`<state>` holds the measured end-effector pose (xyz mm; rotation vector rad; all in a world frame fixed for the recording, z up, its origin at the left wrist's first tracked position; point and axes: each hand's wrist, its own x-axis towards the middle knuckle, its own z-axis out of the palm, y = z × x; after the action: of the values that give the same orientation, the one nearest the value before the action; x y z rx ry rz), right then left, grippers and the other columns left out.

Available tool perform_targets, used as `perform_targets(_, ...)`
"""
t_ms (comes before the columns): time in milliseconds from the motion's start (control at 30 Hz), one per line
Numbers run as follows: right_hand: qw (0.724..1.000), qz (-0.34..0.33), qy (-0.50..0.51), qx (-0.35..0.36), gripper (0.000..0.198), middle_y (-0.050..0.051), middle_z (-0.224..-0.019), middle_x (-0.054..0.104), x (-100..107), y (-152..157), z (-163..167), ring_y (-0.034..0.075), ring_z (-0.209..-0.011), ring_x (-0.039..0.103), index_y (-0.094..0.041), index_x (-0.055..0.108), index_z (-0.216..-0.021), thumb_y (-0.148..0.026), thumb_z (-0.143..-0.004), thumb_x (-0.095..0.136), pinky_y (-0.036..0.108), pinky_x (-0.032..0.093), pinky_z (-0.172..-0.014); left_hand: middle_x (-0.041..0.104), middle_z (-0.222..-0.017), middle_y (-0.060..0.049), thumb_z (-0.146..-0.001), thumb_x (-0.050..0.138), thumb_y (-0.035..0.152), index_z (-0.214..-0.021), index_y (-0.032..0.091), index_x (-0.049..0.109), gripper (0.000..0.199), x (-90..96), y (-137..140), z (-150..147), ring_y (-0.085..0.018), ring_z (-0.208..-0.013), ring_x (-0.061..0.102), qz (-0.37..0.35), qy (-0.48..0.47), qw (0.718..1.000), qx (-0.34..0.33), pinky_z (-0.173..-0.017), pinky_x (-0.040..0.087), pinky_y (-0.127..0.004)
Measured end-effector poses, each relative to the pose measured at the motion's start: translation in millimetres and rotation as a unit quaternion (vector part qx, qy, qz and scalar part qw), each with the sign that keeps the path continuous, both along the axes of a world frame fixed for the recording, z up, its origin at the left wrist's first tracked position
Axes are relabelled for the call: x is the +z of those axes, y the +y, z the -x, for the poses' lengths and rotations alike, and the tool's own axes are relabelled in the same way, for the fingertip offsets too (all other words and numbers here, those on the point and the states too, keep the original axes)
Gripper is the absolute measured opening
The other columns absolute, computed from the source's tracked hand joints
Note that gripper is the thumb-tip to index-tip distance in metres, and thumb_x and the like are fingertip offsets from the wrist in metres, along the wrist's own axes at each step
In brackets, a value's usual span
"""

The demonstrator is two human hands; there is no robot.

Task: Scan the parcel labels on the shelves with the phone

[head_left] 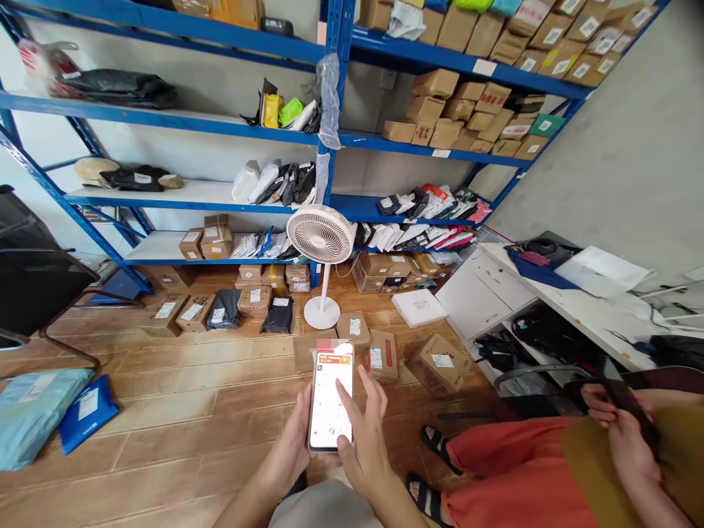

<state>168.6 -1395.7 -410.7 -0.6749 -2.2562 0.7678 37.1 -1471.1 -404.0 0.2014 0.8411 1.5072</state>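
A smartphone (330, 403) is held upright in front of my body, its screen lit white with an orange-red banner along the top. My left hand (293, 438) is closed around the phone's left edge and supports it from behind. Over the screen is my right hand (365, 434), fingers apart. Its index finger points at the upper middle of the screen, and the thumb is by the lower right edge. Whether the fingertip touches the glass I cannot tell. The small print on the screen is too fine to read.
A white standing fan (323, 236) stands ahead, before blue shelves (220, 132) of parcels. Cardboard boxes (438, 363) lie on the wooden floor. A seated person (517, 469) holds a dark phone (627, 403) at right, near a white desk (577, 315). A black chair (44, 271) is left.
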Motion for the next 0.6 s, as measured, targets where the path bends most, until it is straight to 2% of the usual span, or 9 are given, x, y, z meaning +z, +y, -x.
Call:
perform_targets(67,0.984,0.156,0.08,-0.03,0.065,0.009,-0.156,0.015,0,2,5,0.037,-0.138,0.022,-0.033,0.022,-0.147,-0.059,-0.089,0.036,0.06,0.021,-0.109,0.029,-0.156,-0.003,-0.081,0.05,0.069,-0.149,0.029,0.026,0.083,1.9,0,2,-0.034,-0.138,0.031,0.008,0.005,1.0,-0.017,-0.091,0.052,-0.041)
perform_targets(133,0.926,0.352,0.132,-0.047,0.064,0.015,-0.141,0.045,4,6,12,0.033,-0.126,0.044,-0.024,0.036,-0.139,-0.057,-0.085,0.047,0.054,0.033,-0.103,0.028,-0.156,-0.004,-0.083,0.046,0.067,-0.15,0.032,0.021,0.079,4.6,0,4,-0.038,-0.132,0.039,0.02,0.007,0.999,-0.035,-0.068,0.058,-0.038)
perform_targets(167,0.894,0.424,0.141,-0.046,0.058,0.015,-0.128,0.058,8,10,15,0.032,-0.115,0.053,-0.021,0.047,-0.129,-0.055,-0.081,0.052,0.051,0.04,-0.098,0.029,-0.155,-0.006,-0.084,0.045,0.067,-0.15,0.031,0.018,0.08,6.1,0,5,-0.039,-0.129,0.042,0.024,0.008,0.999,-0.038,-0.062,0.057,-0.036)
perform_targets(200,0.871,0.468,0.142,-0.04,0.05,0.013,-0.113,0.067,12,13,19,0.031,-0.103,0.06,-0.02,0.057,-0.116,-0.051,-0.077,0.058,0.047,0.045,-0.091,0.03,-0.155,-0.007,-0.084,0.044,0.067,-0.151,0.03,0.016,0.081,7.7,1,6,-0.039,-0.127,0.044,0.027,0.007,0.999,-0.039,-0.059,0.057,-0.035)
perform_targets(267,0.857,0.497,0.136,-0.027,0.036,0.007,-0.092,0.073,21,21,25,0.027,-0.087,0.064,-0.02,0.065,-0.096,-0.042,-0.067,0.068,0.042,0.049,-0.081,0.033,-0.153,-0.01,-0.084,0.043,0.067,-0.152,0.029,0.013,0.083,10.5,2,7,-0.037,-0.121,0.05,0.032,0.004,0.999,-0.036,-0.059,0.058,-0.036)
perform_targets(333,0.847,0.511,0.142,-0.031,0.035,0.003,-0.085,0.074,26,27,31,0.024,-0.081,0.064,-0.021,0.068,-0.089,-0.033,-0.057,0.075,0.037,0.049,-0.077,0.035,-0.152,-0.01,-0.085,0.041,0.067,-0.152,0.03,0.012,0.082,12.2,3,9,-0.036,-0.116,0.054,0.037,0.005,0.999,-0.036,-0.06,0.058,-0.036)
perform_targets(400,0.841,0.519,0.146,-0.047,0.034,0.002,-0.077,0.073,27,32,37,0.021,-0.074,0.062,-0.02,0.069,-0.083,-0.033,-0.053,0.079,0.034,0.048,-0.071,0.034,-0.153,-0.01,-0.085,0.041,0.067,-0.152,0.03,0.011,0.082,12.2,5,11,-0.035,-0.114,0.055,0.039,0.004,0.999,-0.036,-0.059,0.058,-0.036)
perform_targets(467,0.836,0.523,0.149,-0.072,0.033,0.0,-0.064,0.067,24,35,43,0.018,-0.063,0.057,-0.018,0.066,-0.07,-0.044,-0.055,0.079,0.029,0.043,-0.062,0.031,-0.154,-0.009,-0.086,0.042,0.065,-0.152,0.031,0.009,0.082,10.7,6,14,-0.035,-0.115,0.054,0.034,0.004,0.999,-0.036,-0.058,0.058,-0.035)
perform_targets(600,0.827,0.525,0.161,-0.123,0.051,-0.002,-0.051,0.055,19,39,57,0.014,-0.054,0.046,-0.019,0.055,-0.054,-0.068,-0.057,0.069,0.027,0.034,-0.054,0.026,-0.156,-0.005,-0.085,0.043,0.066,-0.151,0.034,0.013,0.08,8.9,9,22,-0.037,-0.119,0.052,0.024,0.009,0.999,-0.042,-0.059,0.059,-0.038)
